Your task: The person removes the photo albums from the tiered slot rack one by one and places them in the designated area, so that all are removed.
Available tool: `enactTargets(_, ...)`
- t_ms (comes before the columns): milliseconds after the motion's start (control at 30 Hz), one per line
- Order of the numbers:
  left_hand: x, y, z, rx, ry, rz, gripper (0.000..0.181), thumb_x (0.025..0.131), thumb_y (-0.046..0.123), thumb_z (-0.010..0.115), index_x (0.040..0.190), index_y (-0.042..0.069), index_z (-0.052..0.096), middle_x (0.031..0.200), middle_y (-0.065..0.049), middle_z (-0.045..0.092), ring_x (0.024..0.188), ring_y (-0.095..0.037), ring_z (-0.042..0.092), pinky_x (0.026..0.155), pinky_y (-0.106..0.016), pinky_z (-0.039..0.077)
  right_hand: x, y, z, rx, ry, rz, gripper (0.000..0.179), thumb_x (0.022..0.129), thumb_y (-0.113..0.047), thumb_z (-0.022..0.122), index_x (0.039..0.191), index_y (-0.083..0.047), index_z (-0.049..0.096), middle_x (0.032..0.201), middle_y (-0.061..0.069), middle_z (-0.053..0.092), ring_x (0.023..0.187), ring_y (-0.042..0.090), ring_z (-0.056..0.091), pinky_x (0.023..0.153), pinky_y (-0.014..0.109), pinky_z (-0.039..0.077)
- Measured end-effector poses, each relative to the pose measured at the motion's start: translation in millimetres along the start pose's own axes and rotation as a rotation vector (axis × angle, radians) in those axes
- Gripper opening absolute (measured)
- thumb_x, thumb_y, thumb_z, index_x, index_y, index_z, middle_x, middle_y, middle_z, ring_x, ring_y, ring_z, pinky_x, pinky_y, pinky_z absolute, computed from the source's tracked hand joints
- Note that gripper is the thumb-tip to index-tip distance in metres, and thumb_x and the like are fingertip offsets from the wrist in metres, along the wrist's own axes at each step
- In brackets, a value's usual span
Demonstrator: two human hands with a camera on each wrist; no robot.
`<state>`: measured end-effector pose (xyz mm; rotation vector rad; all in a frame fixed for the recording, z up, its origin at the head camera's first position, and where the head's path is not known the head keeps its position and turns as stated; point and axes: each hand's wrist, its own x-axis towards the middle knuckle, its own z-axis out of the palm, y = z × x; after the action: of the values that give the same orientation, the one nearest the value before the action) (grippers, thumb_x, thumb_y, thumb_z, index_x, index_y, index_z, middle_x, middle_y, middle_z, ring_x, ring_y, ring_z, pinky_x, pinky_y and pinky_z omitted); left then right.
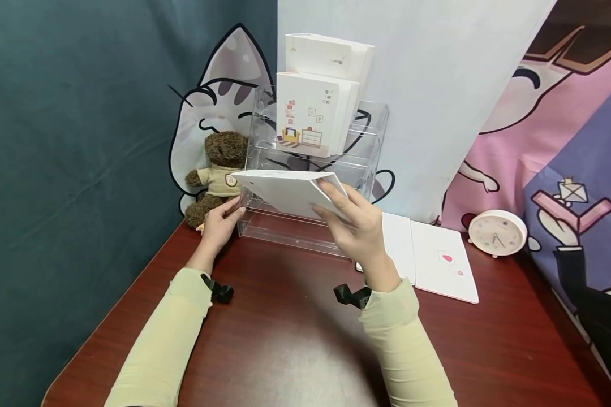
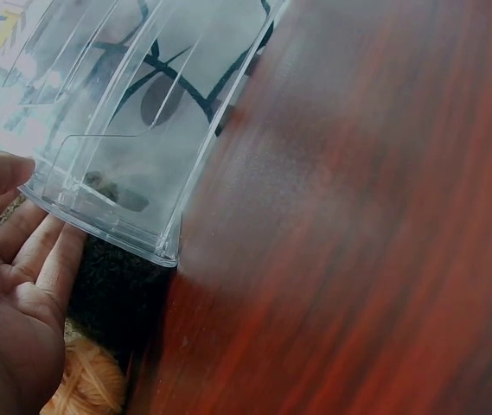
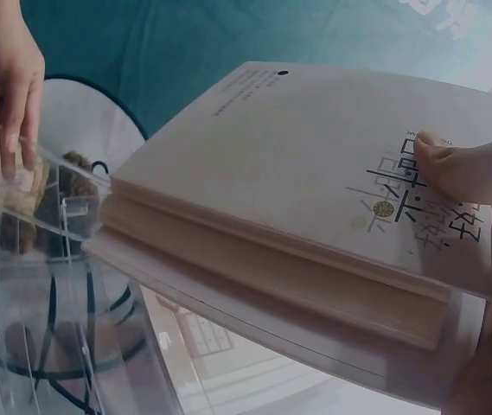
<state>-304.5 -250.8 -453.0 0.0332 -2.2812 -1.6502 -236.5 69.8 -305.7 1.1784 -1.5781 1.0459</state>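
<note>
my right grip [image 1: 358, 223] is clamping the white hardcover book [image 1: 290, 193] by one end, thumb and fingers on opposite covers; the book is hanging tilted before the clear acrylic rack [image 1: 295, 241]. my left grip [image 1: 219, 223] is pinching the rack's left side. i'm judging that good work here is bracing the rack firmly while squaring the book, keeping its corners off the clear panels.

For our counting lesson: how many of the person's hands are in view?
2: the left hand holds the left edge of the clear rack; the right hand grips a white book.
</note>
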Motion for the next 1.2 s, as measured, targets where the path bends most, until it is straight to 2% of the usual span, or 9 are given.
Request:
enactTargets(167,-1.3,-0.2,1.0,0.014,0.014,0.003,0.048,0.095,0.033,0.071,0.14,0.018,0.062,0.132,-0.012,0.065,0.125,-0.029,0.059,0.106,-0.045,0.046,-4.1,0.8,-8.7,-0.001,-0.028,-0.023,0.041,0.084,-0.004,0.08,0.123,0.002,0.07,0.113,0.014,0.072,0.088,0.022,0.069,0.063,0.031,0.051)
enactTargets(300,-2.5,-3.4,2.4,0.012,0.0,-0.007,0.05,0.096,0.034,0.07,0.141,0.011,0.061,0.132,-0.015,0.065,0.124,-0.029,0.059,0.105,-0.043,0.047,-9.0,2.7,-13.3,0.017,-0.064,-0.029,0.042,0.083,-0.002,0.078,0.124,0.003,0.069,0.11,0.014,0.073,0.085,0.021,0.066,0.057,0.027,0.045)
enactTargets(433,-2.7,-5.1,3.9,0.0,0.015,0.0,0.046,0.096,0.027,0.07,0.139,0.011,0.063,0.127,-0.017,0.067,0.119,-0.029,0.062,0.1,-0.043,0.05,-14.3,6.9,-15.7,0.054,-0.106,-0.014,0.045,0.082,0.001,0.079,0.126,0.002,0.068,0.108,0.013,0.073,0.088,0.021,0.067,0.061,0.027,0.048)
enactTargets(567,-2.4,-4.7,3.2,0.006,0.027,0.003,0.045,0.096,0.026,0.071,0.139,0.017,0.063,0.13,-0.014,0.066,0.124,-0.027,0.059,0.102,-0.043,0.049,-20.2,11.6,-16.0,0.102,-0.154,0.003,0.05,0.08,0.004,0.08,0.128,0.001,0.068,0.111,0.014,0.072,0.089,0.02,0.068,0.068,0.027,0.052)
enactTargets(667,-2.4,-3.7,1.3,0.016,0.014,-0.005,0.047,0.096,0.033,0.07,0.141,0.019,0.062,0.134,-0.013,0.064,0.13,-0.027,0.055,0.106,-0.045,0.046,-24.1,13.7,-15.2,0.142,-0.197,0.014,0.054,0.078,0.006,0.08,0.13,0.0,0.067,0.111,0.013,0.072,0.083,0.017,0.064,0.064,0.024,0.049)
enactTargets(767,-3.4,-3.3,0.0,0.024,0.009,-0.017,0.049,0.095,0.038,0.07,0.141,0.021,0.062,0.136,-0.012,0.063,0.131,-0.029,0.054,0.106,-0.047,0.046,-27.9,15.5,-15.1,0.157,-0.245,0.027,0.055,0.079,0.004,0.081,0.132,-0.003,0.067,0.104,0.007,0.073,0.074,0.012,0.057,0.057,0.021,0.043)
enactTargets(833,-3.7,-3.4,-0.1,0.024,0.008,-0.023,0.05,0.095,0.039,0.071,0.141,0.022,0.062,0.136,-0.012,0.063,0.13,-0.029,0.055,0.106,-0.047,0.046,-29.9,16.9,-15.7,0.17,-0.28,0.04,0.055,0.079,0.003,0.081,0.132,-0.005,0.067,0.102,0.005,0.072,0.073,0.011,0.057,0.057,0.021,0.043)
enactTargets(1000,-1.8,-3.1,0.5,0.036,0.019,-0.006,0.05,0.095,0.038,0.071,0.14,0.02,0.063,0.134,-0.011,0.064,0.128,-0.028,0.056,0.107,-0.045,0.045,-35.5,23.2,-18.0,0.22,-0.366,0.115,0.053,0.075,0.004,0.083,0.127,-0.003,0.07,0.102,0.005,0.073,0.083,0.014,0.065,0.068,0.024,0.052)
enactTargets(1200,-1.0,-2.6,2.1,0.036,0.041,0.023,0.047,0.095,0.033,0.072,0.138,0.016,0.064,0.13,-0.012,0.066,0.127,-0.027,0.057,0.108,-0.043,0.044,-38.5,25.1,-20.1,0.315,-0.439,0.322,0.043,0.073,0.011,0.083,0.114,0.006,0.072,0.1,0.014,0.075,0.08,0.014,0.067,0.067,0.023,0.056)
